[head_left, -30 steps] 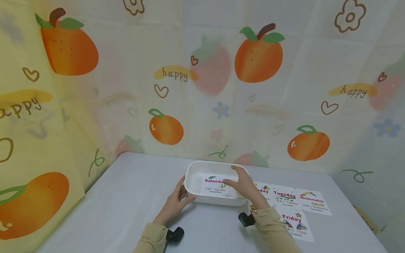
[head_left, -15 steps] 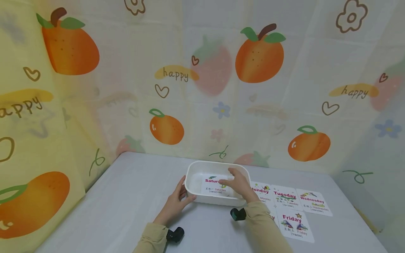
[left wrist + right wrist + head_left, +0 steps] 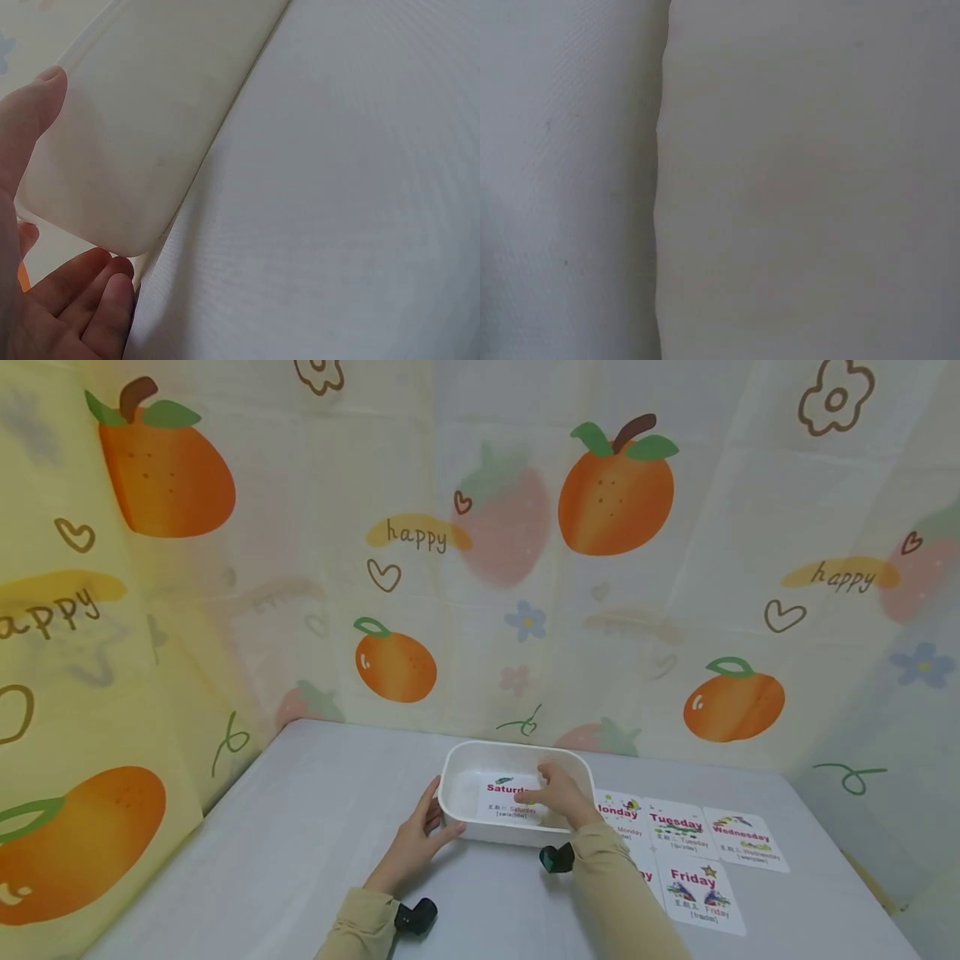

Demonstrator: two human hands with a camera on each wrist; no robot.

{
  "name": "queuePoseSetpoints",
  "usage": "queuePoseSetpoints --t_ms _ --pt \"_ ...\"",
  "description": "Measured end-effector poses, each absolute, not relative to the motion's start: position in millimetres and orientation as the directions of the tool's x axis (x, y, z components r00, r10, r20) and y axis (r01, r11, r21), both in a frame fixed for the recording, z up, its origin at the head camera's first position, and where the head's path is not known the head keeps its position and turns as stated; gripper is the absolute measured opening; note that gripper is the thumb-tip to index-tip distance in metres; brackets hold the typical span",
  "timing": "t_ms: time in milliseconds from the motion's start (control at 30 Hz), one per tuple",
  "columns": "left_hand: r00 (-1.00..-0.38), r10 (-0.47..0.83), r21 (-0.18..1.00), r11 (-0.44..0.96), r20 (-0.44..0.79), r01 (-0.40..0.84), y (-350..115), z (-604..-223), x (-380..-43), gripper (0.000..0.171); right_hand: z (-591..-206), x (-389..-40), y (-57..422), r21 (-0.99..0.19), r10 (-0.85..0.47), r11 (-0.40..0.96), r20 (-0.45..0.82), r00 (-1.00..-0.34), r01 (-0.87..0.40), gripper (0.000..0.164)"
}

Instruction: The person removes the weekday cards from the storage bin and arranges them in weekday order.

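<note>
A white plastic box stands on the table, with a Saturday card lying in it. My left hand holds the box's left end; in the left wrist view its thumb lies along the box wall and the other fingers curl at the corner. Over the front rim, my right hand reaches into the box, thumb and fingers apart above the card's right part. Whether it touches the card is hard to tell. The right wrist view shows only the box's outer wall and tablecloth.
Right of the box lie weekday cards: Monday, Tuesday, Wednesday and Friday. Another card is mostly hidden by my right sleeve. A fruit-patterned curtain hangs behind the white table.
My right hand has shifted left and slightly lower over the Saturday card, and its forearm has swung left, uncovering more of the Monday card. The left hand keeps its hold on the box.
</note>
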State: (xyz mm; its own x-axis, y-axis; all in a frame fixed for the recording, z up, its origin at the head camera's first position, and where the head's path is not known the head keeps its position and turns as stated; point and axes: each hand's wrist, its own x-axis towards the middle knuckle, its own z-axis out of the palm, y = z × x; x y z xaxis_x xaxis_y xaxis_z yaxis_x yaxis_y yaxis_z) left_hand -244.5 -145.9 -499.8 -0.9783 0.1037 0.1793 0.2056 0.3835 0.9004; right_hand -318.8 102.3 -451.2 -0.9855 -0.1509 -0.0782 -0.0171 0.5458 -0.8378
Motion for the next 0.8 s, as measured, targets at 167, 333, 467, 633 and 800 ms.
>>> queuePoseSetpoints --t_ms 167,333,467,633,800 --pt "-0.978 0.1 0.899 0.388 0.18 0.205 -145.3 -499.8 -245.3 0.09 -453.4 -319.7 101.0 -0.819 -0.136 0.574 -0.098 -0.986 0.002 0.084" --pt "-0.979 0.098 0.9 0.386 0.18 0.204 -145.5 -499.6 -245.9 0.09 -456.2 -321.6 101.4 -0.794 -0.143 0.608 -0.07 -0.987 -0.031 0.083" --pt "-0.981 0.095 0.902 0.386 0.17 0.194 -145.9 -499.5 -246.7 0.091 -458.5 -323.2 102.0 -0.765 -0.14 0.642 -0.048 -0.989 -0.054 0.079" --pt "-0.983 0.092 0.905 0.384 0.158 0.182 -145.8 -499.6 -247.5 0.092 -460.7 -325.2 101.1 -0.747 -0.131 0.662 -0.028 -0.991 -0.066 0.072" --pt "-0.982 0.096 0.907 0.377 0.165 0.189 -146.3 -500.7 -247.3 0.092 -463.3 -327.3 100.7 -0.697 -0.153 0.71 -0.014 -0.988 -0.1 0.075"
